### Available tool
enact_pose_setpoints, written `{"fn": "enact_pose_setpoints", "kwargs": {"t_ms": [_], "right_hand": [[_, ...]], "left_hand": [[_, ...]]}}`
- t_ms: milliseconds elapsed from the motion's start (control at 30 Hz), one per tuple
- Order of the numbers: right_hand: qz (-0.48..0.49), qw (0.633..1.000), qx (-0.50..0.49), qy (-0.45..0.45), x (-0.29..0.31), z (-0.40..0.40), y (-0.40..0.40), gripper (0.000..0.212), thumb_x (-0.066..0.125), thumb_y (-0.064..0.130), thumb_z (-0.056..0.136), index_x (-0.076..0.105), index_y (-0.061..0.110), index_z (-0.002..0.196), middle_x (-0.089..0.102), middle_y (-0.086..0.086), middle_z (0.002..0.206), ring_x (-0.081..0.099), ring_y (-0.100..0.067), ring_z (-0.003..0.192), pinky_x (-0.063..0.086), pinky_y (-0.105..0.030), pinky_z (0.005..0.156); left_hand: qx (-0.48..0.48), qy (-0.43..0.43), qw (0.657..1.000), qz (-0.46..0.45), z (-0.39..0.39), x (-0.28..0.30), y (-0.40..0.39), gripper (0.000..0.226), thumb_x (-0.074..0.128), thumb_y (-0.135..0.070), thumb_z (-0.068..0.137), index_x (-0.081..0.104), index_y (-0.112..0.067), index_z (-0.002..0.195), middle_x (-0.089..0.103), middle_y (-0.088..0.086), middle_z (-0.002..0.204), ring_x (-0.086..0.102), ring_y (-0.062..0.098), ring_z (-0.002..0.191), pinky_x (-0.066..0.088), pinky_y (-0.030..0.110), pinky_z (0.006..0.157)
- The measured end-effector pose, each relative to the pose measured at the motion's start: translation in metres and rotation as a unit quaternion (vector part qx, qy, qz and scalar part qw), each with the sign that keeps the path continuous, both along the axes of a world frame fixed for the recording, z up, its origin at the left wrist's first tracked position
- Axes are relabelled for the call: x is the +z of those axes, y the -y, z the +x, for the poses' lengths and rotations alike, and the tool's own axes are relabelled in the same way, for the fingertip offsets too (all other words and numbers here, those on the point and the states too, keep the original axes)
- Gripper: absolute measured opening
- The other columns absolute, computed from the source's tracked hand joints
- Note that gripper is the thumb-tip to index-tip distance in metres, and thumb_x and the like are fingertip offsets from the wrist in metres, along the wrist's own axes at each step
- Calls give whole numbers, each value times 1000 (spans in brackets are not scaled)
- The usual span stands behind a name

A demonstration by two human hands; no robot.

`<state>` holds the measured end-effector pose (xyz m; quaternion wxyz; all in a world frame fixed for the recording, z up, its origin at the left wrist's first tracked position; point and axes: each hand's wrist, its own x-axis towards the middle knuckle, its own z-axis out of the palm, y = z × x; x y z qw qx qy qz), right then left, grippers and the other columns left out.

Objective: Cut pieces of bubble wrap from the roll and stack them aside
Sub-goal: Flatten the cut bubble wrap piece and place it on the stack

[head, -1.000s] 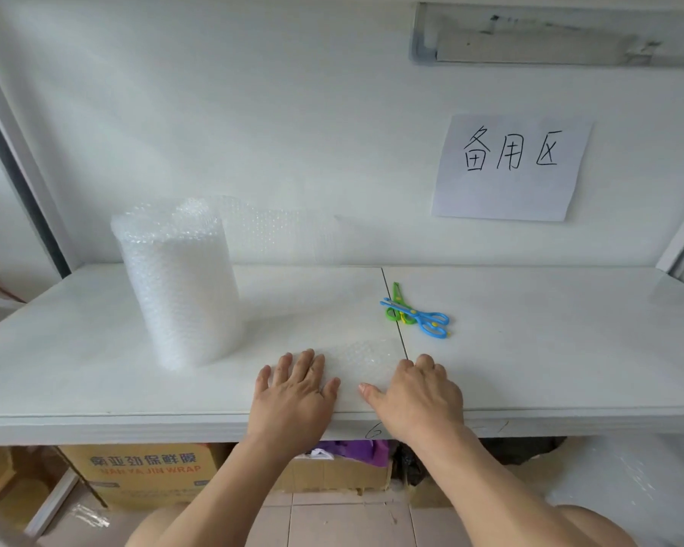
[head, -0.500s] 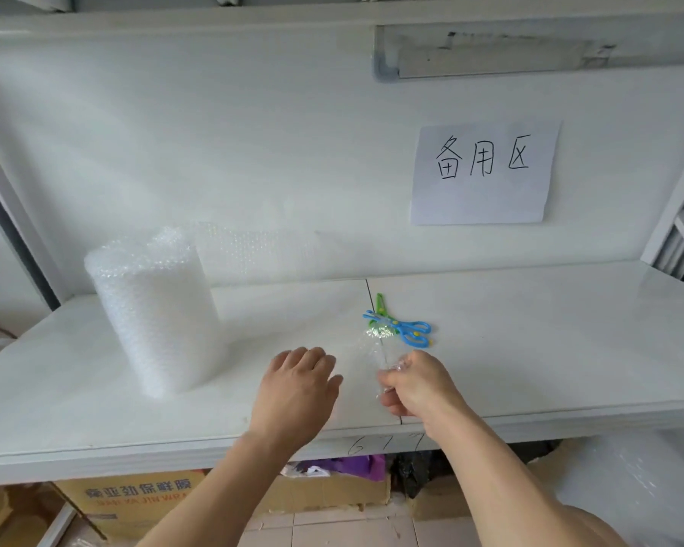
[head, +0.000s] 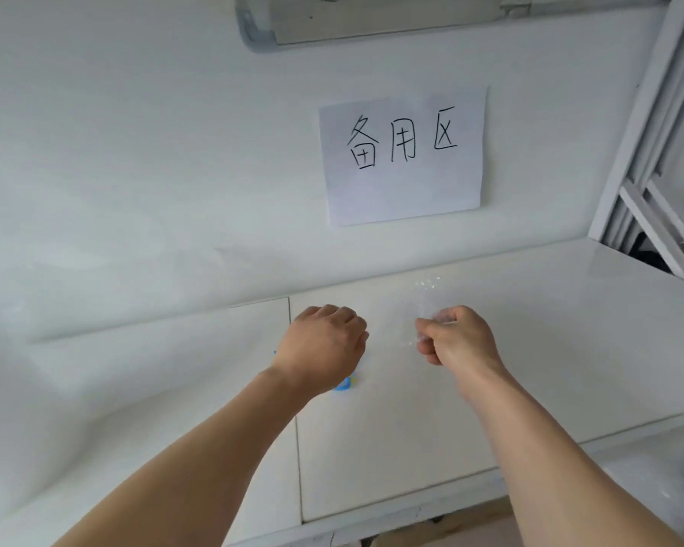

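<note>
Head: R hand [head: 457,335] maybe gripping wrap [head: 425,305].

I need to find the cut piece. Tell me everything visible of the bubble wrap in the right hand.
The bubble wrap is a clear, nearly invisible sheet, glinting faintly. The right hand pinches it in a closed fist above the white table; it spreads up and back from the fingers. Its edges are too faint to trace.

two hands [head: 322,345] [head: 457,335], one paper sign [head: 403,155]
</note>
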<state>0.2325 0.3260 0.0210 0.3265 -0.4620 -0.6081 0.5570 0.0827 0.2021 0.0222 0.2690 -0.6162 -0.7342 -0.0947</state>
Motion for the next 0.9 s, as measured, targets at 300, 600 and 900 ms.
{"fn": "enact_pose_setpoints", "kwargs": {"t_ms": [300,600,900], "right_hand": [[6,997,-78,10,-23,6,-113,29,66,17,80,54,10,105,66,-4,68,67,-18,57,59,-41,72],[100,973,-84,192,-21,-4,-131,43,63,23,83,46,8,119,53,-15,117,57,-29,75,48,-34,67],[348,879,-12,326,-17,-16,-41,35,47,28,96,52,15,128,47,-11,126,55,-31,107,43,-35,74]], "left_hand": [[-43,-20,998,-52,-12,-10,-123,27,48,-26,90,64,-14,72,63,0,70,61,27,66,47,32,62],[-16,-19,994,-109,-9,-23,-157,35,31,-33,100,63,-18,99,65,-2,101,59,24,94,44,34,83],[10,-9,996,-87,-16,0,-54,28,44,-27,96,66,-13,86,67,5,83,63,31,76,47,36,69]]}}
